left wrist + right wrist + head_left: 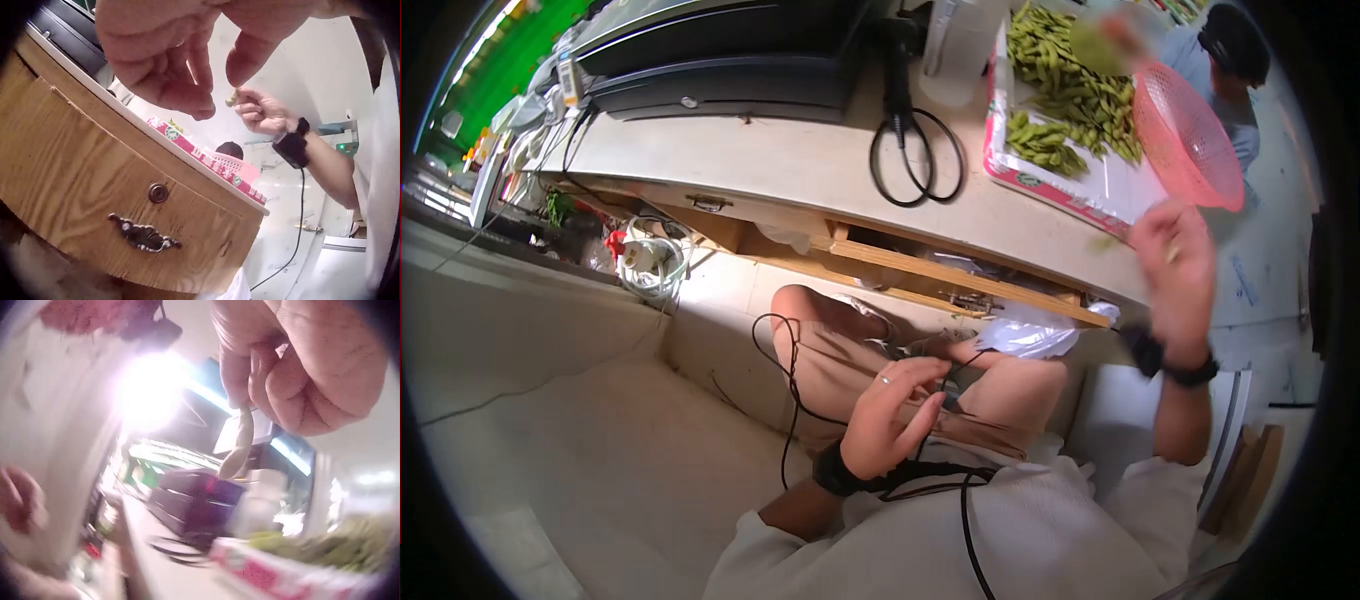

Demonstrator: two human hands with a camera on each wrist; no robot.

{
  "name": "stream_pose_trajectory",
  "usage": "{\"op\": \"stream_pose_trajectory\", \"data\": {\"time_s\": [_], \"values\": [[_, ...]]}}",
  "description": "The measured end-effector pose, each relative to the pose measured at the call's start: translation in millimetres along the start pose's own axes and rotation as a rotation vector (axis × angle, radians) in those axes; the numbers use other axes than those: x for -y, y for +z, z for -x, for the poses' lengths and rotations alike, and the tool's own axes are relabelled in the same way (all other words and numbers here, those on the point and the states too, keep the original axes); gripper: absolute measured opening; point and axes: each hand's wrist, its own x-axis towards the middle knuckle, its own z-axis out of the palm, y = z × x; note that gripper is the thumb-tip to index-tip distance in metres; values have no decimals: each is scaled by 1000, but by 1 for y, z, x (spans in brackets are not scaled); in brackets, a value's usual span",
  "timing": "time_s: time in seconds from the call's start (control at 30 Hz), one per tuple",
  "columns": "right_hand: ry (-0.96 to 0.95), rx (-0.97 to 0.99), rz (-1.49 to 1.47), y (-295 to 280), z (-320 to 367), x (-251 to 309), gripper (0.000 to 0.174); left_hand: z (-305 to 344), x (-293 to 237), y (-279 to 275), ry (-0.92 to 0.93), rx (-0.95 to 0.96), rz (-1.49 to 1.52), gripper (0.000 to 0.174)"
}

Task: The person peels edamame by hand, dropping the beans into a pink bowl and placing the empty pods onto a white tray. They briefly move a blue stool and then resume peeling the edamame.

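Observation:
My right hand [1178, 265] is raised off the front right corner of the counter, near the pink basket. Between its thumb and finger it pinches a single green soybean pod [239, 447], which hangs down in the right wrist view. Over my lap, the left hand [892, 420] hovers with fingers loosely bent and a gap between thumb and fingertips [203, 112]; nothing is in it. A heap of soybean pods [1055, 75] lies on a white box [1145, 185] with pink printed sides. The pink perforated basket [1190, 135] leans at the box's right end.
A black cash drawer [720, 100] stands on the counter [800, 165], with a looped black cable [930, 190] beside it. Below, a wooden drawer [970, 270] juts out over my knees. A person in a dark cap [1235, 45] is beyond the basket. Thin cables cross my lap.

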Motion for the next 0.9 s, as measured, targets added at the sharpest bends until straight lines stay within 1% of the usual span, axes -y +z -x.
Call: {"op": "stream_pose_trajectory", "data": {"time_s": [0.03,0.1,0.17,0.2,0.23,0.27,0.3,0.33,0.37,0.43,0.5,0.57,0.63,0.67,0.7,0.77,0.9], "values": [[146,146,-259,10,25,3,9,-4,-1,4,19,-13,20,29],[226,343,-285,42,62,-3,13,-11,-2,11,23,7,61,31],[558,382,-691,70,89,-9,13,-13,-1,15,-49,64,210,30],[570,375,-702,80,99,-19,13,-10,3,16,-120,95,218,26],[643,319,-863,91,108,-30,12,-7,8,18,-133,104,212,26],[711,259,-1024,99,115,-38,11,-3,13,18,-253,112,353,24],[716,251,-1034,106,121,-43,11,-2,16,19,-372,119,493,22],[724,215,-1032,112,127,-48,12,-2,12,22,-433,71,570,18],[736,178,-1028,116,132,-48,12,0,13,23,-447,80,566,18],[746,153,-1025,119,137,-47,14,3,23,26,-466,77,503,20],[702,209,-931,121,143,-51,17,4,29,27,-474,72,467,21],[706,239,-894,126,151,-54,17,3,33,28,-490,-27,569,21],[712,292,-810,131,161,-58,18,3,33,33,-479,-65,513,19],[735,320,-786,133,164,-61,16,5,37,34,-472,-82,475,18],[737,318,-790,135,165,-63,16,6,39,36,-463,-97,437,17],[698,253,-839,140,166,-66,14,6,39,40,-468,-101,396,14],[699,253,-815,142,169,-75,12,6,40,44,-481,-116,348,12]]}}
